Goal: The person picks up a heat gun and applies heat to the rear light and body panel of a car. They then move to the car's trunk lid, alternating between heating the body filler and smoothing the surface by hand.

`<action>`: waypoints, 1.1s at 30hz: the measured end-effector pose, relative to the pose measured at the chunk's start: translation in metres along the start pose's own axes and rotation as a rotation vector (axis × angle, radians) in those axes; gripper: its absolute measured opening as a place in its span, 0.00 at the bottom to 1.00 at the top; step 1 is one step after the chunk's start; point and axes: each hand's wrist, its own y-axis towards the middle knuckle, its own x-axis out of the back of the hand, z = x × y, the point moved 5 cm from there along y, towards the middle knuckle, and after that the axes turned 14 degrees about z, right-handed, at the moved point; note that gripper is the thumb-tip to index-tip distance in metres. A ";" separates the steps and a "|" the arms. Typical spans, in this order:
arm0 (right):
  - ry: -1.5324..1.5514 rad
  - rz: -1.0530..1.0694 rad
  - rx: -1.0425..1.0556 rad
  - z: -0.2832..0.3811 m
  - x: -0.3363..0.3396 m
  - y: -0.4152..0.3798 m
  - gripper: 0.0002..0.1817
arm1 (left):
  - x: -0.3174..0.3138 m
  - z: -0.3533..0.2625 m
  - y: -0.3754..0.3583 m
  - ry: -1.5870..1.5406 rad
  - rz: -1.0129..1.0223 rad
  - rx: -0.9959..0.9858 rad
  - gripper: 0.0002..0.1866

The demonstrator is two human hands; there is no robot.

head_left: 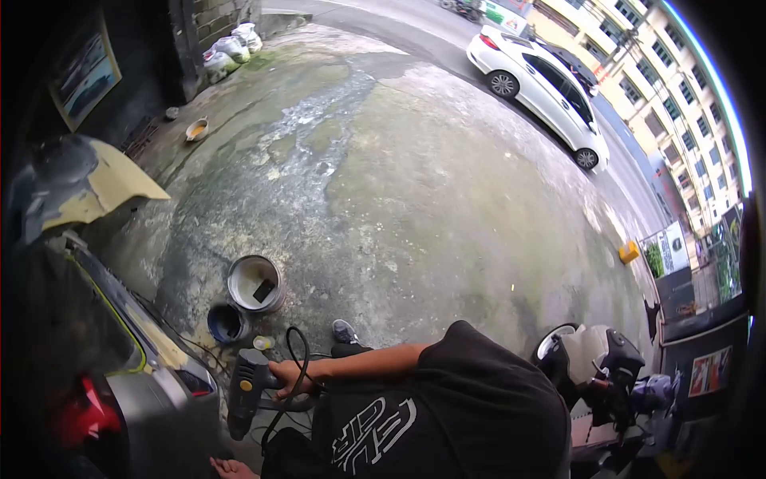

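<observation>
My right hand (289, 378) is wrapped round a dark grey corded power tool (250, 393) with a round yellow button on its side. Its black cord (298, 351) loops up beside my wrist. The tool is close to the grey rear body (148, 403) of a car, near a red tail light (86, 411). At the bottom edge, only the fingers of my left hand (230, 466) show, stretched toward the car and holding nothing visible. Past the tool are a pale bucket (271, 302) with a dark block inside, a smaller dark bucket (217, 326) and a small yellowish-capped container (263, 342).
A partly cream-coloured body panel (112, 188) juts out at the left. Rough concrete (447, 199) stretches toward the road, where a white car (546, 88) stands. A parked motorcycle (594, 359) is behind me at the right, with a yellow jug (629, 252) farther off.
</observation>
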 end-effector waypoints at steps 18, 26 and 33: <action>0.089 -0.041 -0.389 -0.146 0.093 0.188 0.26 | 0.325 -0.340 0.275 0.842 -0.680 -0.032 0.22; 0.270 -0.001 -0.260 -0.140 0.100 0.309 0.28 | 0.298 -0.328 0.334 1.305 -0.402 0.023 0.17; 0.279 -0.023 -0.365 -0.126 0.091 0.406 0.29 | 0.298 -0.296 0.370 1.318 -0.448 -0.046 0.14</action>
